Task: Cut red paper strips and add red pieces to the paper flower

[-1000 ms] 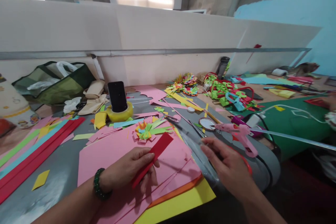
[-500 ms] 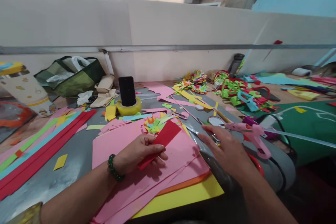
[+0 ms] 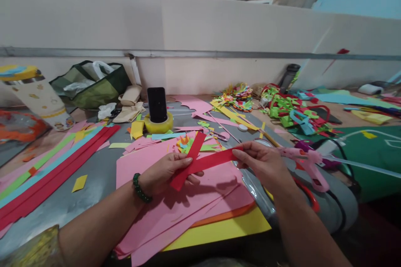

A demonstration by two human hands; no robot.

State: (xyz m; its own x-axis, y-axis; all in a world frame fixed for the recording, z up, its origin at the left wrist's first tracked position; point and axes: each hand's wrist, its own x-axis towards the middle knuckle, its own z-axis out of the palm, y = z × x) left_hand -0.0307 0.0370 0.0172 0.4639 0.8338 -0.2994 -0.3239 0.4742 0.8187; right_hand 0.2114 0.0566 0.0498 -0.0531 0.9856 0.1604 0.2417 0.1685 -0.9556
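Note:
Between thumb and fingers, my left hand (image 3: 172,171) pinches a red paper strip (image 3: 198,145) that points up and away. A second red strip (image 3: 219,157) crosses it and runs to the right, where my right hand (image 3: 261,158) pinches its far end. The two strips meet at my left fingertips; whether they are separate pieces or one folded piece, I cannot tell. Both hands are above a stack of pink sheets (image 3: 150,217). Small cut pieces in green, orange and yellow (image 3: 184,144) lie just behind the strips.
A pink glue gun (image 3: 308,162) lies right of my right hand, near red scissor handles (image 3: 308,194). A phone (image 3: 157,106) stands in a yellow tape roll (image 3: 163,124). Long coloured strips (image 3: 62,171) lie left. A tumbler (image 3: 40,100) and bag (image 3: 94,85) stand behind them.
My right hand was open and apart; it has moved left and now pinches the end of a red strip. The red paper, formerly one band, now shows as two crossing lengths.

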